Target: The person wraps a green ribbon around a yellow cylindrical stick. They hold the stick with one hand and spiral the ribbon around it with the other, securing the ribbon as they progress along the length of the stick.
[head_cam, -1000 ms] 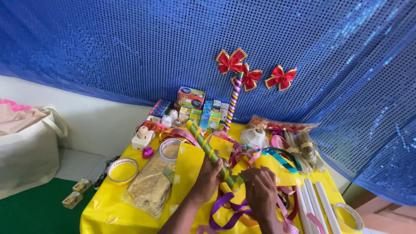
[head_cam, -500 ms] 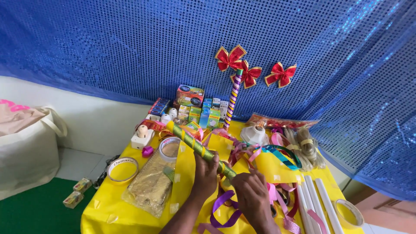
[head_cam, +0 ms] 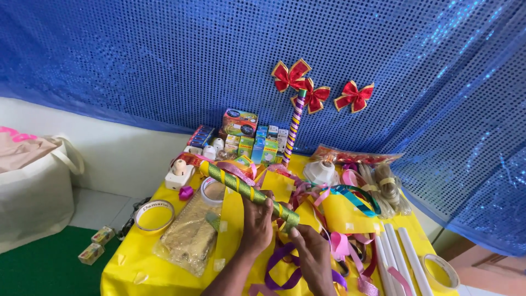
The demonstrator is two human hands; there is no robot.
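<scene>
The left hand (head_cam: pixel 256 223) closes its grip around the middle of a green stick wrapped with gold ribbon (head_cam: pixel 246 190); the right hand (head_cam: pixel 311 253) pinches its lower end, just beside; the stick slants up and away to the left over the yellow tabletop (head_cam: pixel 164 274). Loose ribbons (head_cam: pixel 334 219) crowd the right side; a tape roll (head_cam: pixel 212 191) lies under the stick; a gold mesh bag (head_cam: pixel 189 235) lies left; white tubes (head_cam: pixel 397 252) rest far right.

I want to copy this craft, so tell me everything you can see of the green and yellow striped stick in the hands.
The green and yellow striped stick is a slim rod spirally wrapped in glittery green ribbon with yellow bands. It lies slanted over the yellow table, far end up-left by a tape roll, near end down-right. The left hand grips its lower half; the right hand touches the near end.
</scene>
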